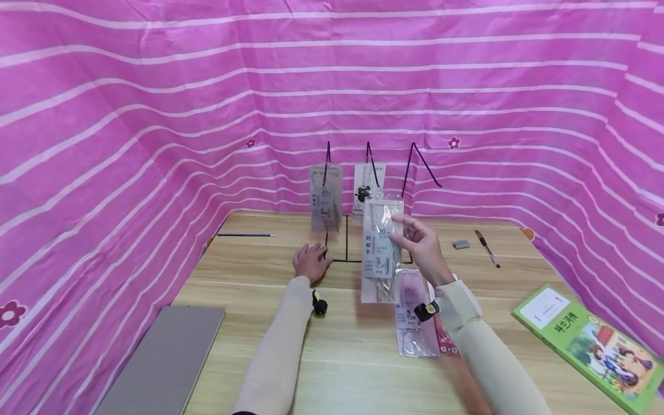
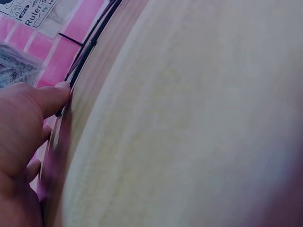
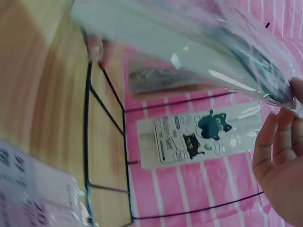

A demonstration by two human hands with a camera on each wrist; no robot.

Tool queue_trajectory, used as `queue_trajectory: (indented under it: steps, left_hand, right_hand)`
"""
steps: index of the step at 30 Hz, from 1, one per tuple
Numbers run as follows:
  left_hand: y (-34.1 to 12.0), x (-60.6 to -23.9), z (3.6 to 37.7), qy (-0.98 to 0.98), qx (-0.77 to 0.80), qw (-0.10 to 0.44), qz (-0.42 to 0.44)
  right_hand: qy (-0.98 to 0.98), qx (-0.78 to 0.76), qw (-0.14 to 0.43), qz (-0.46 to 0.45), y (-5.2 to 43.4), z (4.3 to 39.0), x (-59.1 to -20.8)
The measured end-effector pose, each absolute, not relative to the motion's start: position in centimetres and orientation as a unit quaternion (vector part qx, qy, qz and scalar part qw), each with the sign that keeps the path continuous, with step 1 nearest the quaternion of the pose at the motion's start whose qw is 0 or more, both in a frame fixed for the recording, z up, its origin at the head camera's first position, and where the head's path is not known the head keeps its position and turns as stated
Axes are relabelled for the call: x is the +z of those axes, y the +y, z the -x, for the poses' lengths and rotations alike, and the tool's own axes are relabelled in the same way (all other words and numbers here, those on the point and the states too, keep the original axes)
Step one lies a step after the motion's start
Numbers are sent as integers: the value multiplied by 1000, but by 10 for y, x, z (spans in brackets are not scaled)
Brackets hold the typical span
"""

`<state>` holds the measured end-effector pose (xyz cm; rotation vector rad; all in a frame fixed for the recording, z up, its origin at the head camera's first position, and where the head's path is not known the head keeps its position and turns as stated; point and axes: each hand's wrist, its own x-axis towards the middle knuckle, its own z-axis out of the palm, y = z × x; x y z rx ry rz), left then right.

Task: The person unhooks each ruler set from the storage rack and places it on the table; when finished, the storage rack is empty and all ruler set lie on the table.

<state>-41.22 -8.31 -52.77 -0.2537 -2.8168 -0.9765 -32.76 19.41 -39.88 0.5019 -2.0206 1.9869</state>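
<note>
right hand pinches clear packet by its right edge, held upright above table, at 6 o'clock of wire rack. left hand flat on table, fingers relaxed, touching rack base at 9 o'clock. second packet lies on table below held one.

— How many packets do you count?

— Four. One in my right hand, the raised packet; one flat packet on the table; and two hanging on the wire rack: a grey packet and a ruler packet.

— Pens?

— Two: a left pen and a right pen.

— Anything else?

— One eraser, one green book, one grey board. My left hand makes two hands.
</note>
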Motion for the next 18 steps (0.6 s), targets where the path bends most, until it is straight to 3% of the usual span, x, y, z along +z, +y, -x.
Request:
queue_trajectory:
  steps: [8,18]
  left_hand:
    - [-83,-528,412,-937,-329,80,87]
    - [-83,-526,412,-942,-318,69,84]
  right_hand:
    - [-713,697,15,-71,187,313,-413]
    - [-754,654,-54,1,185,309,-445]
